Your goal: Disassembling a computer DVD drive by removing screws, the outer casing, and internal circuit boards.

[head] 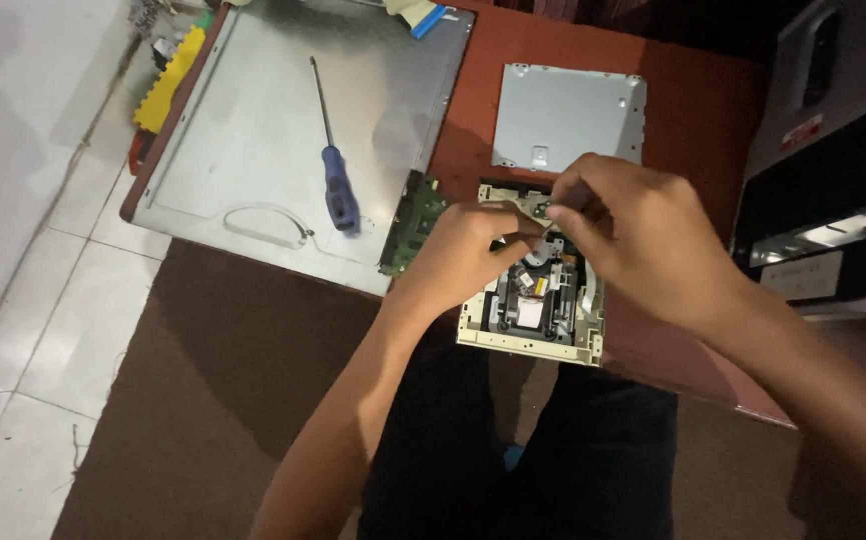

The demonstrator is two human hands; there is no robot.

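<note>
Optical drive, opened: metal cover off and set aside, screwdriver idle on steel panel; left hand and right hand pinch-closed on its small inner part, internals still mounted.

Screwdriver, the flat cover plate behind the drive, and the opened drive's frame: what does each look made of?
Screwdriver: thin grey metal shaft, blue handle that looks like plastic or rubber.
Cover plate: stamped sheet metal, dull silver, with punched holes and tabs.
Drive frame: cream, matte, probably moulded plastic.
Both hands, left hand and right hand, work over it.
</note>
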